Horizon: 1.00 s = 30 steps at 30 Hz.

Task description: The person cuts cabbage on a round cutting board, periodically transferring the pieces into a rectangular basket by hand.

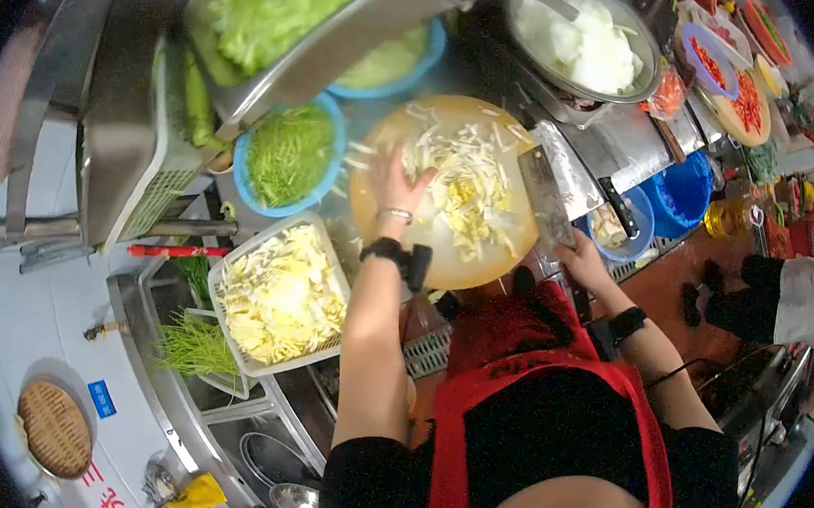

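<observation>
My left hand (403,188) lies over the left part of a round yellowish cutting board (369,241), its fingers apart beside shredded cabbage (471,187). Pale strips and yellow leafy pieces cover the middle of the board. At the board's right edge, my right hand (581,260) is closed around the handle of a wide cleaver (547,199), whose blade rests over the board's rim. Left of my left forearm stands a white basket (241,360) full of cut cabbage (282,296).
A blue bowl of green shreds (289,159) stands left of the board. Above are a metal tray of lettuce (283,11) and a steel bowl of white pieces (590,47). Another knife (616,207) lies at right. A person (762,295) stands at far right.
</observation>
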Motion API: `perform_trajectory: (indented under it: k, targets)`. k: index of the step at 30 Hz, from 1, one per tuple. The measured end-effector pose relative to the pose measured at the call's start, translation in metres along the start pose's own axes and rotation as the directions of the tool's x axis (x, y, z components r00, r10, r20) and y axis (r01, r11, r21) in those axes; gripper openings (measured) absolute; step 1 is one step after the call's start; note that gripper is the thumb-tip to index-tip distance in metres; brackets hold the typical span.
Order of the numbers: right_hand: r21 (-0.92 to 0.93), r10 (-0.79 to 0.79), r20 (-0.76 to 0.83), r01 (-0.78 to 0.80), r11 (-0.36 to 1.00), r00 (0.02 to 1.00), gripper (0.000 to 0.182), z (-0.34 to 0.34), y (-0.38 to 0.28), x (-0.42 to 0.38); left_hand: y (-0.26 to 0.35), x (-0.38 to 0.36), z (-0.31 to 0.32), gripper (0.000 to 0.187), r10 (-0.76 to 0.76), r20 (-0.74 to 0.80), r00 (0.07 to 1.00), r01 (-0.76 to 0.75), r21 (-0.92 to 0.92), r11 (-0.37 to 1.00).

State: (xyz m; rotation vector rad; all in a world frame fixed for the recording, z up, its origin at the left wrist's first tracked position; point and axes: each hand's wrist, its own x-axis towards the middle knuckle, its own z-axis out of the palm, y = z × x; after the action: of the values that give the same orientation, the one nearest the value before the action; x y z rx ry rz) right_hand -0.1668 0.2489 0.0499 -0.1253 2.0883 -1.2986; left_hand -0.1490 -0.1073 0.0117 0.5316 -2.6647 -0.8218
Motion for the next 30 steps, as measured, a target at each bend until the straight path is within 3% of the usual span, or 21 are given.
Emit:
perform_trajectory:
  k: [2, 4, 5, 6, 7, 9, 12, 14, 15, 16, 18, 21, 22, 24, 25, 27, 28, 30]
  targets:
    - [0.140, 0.109, 0.162, -0.132, 0.981, 0.981, 0.031, 0.007, -0.026, -0.010, 0.012, 0.000, 0.004, 0.086, 0.004, 0.075, 0.997, -0.007, 0.040, 0.999]
    - [0.131, 0.067, 0.205, -0.095, 0.987, 0.977, 0.035, 0.023, -0.017, -0.003, 0.028, -0.013, 0.007, 0.086, 0.002, 0.150, 0.989, -0.015, 0.085, 0.996]
    - [0.147, -0.163, 0.159, 0.140, 0.979, 0.974, 0.036, 0.040, 0.022, 0.014, 0.040, -0.028, 0.011, 0.085, 0.042, 0.116, 0.992, -0.034, -0.068, 0.997]
    - [0.193, -0.007, 0.200, -0.033, 0.981, 0.980, 0.037, 0.043, -0.018, 0.001, 0.051, -0.041, 0.015, 0.083, 0.074, 0.075, 0.994, -0.057, -0.217, 0.975]
    - [0.223, -0.061, 0.169, 0.022, 0.975, 0.984, 0.037, 0.057, -0.013, 0.006, 0.064, -0.051, 0.021, 0.083, 0.072, 0.086, 0.994, -0.053, -0.209, 0.976]
    - [0.250, -0.111, 0.143, 0.073, 0.966, 0.983, 0.037, 0.073, -0.013, 0.012, 0.089, -0.066, 0.034, 0.079, -0.054, -0.118, 0.992, 0.042, -0.102, 0.994]
    - [0.180, -0.079, 0.253, 0.033, 0.983, 0.964, 0.037, 0.079, -0.030, 0.018, 0.104, -0.060, 0.048, 0.073, -0.093, -0.240, 0.966, 0.057, -0.154, 0.986]
    - [0.273, -0.174, 0.224, 0.110, 0.956, 0.959, 0.035, 0.085, -0.031, 0.022, 0.103, -0.058, 0.055, 0.065, -0.094, -0.328, 0.940, 0.056, -0.124, 0.991]
    - [0.197, -0.061, 0.295, 0.001, 0.980, 0.953, 0.037, 0.077, -0.043, 0.018, 0.104, -0.057, 0.056, 0.060, -0.099, -0.351, 0.931, 0.036, -0.182, 0.983]
    - [0.189, -0.068, 0.314, 0.008, 0.982, 0.947, 0.037, 0.079, -0.035, 0.020, 0.105, -0.057, 0.054, 0.056, -0.108, -0.379, 0.919, 0.018, -0.235, 0.972]
    - [0.086, -0.198, 0.184, 0.185, 0.979, 0.963, 0.039, 0.086, -0.008, 0.024, 0.111, -0.058, 0.055, 0.048, -0.084, -0.478, 0.874, -0.076, -0.304, 0.950]
    - [0.161, -0.218, 0.200, 0.188, 0.969, 0.955, 0.041, 0.088, -0.025, 0.008, 0.124, -0.060, 0.017, 0.047, -0.047, -0.504, 0.862, -0.113, -0.281, 0.953]
    - [0.147, -0.016, 0.292, -0.028, 0.989, 0.956, 0.040, 0.086, -0.052, -0.003, 0.127, -0.063, 0.004, 0.047, -0.070, -0.531, 0.845, -0.096, -0.278, 0.956]
    - [0.219, -0.213, 0.290, 0.152, 0.964, 0.933, 0.037, 0.102, -0.062, -0.011, 0.126, -0.070, -0.027, 0.047, -0.092, -0.577, 0.812, -0.078, -0.263, 0.962]
    - [0.215, -0.228, 0.308, 0.165, 0.962, 0.924, 0.037, 0.113, -0.065, -0.012, 0.122, -0.075, -0.046, 0.047, -0.080, -0.603, 0.794, -0.061, -0.210, 0.976]
    - [0.225, -0.451, 0.311, 0.397, 0.890, 0.836, 0.034, 0.142, -0.071, -0.016, 0.106, -0.088, -0.080, 0.051, -0.093, -0.655, 0.750, -0.018, -0.160, 0.987]
    - [0.160, -0.325, 0.453, 0.282, 0.946, 0.830, 0.035, 0.146, -0.109, -0.032, 0.101, -0.096, -0.101, 0.050, -0.136, -0.657, 0.742, 0.010, -0.192, 0.981]
    - [0.250, -0.290, 0.576, 0.173, 0.953, 0.764, 0.037, 0.181, -0.120, -0.037, 0.075, -0.112, -0.131, 0.049, -0.152, -0.700, 0.697, 0.094, -0.121, 0.988]
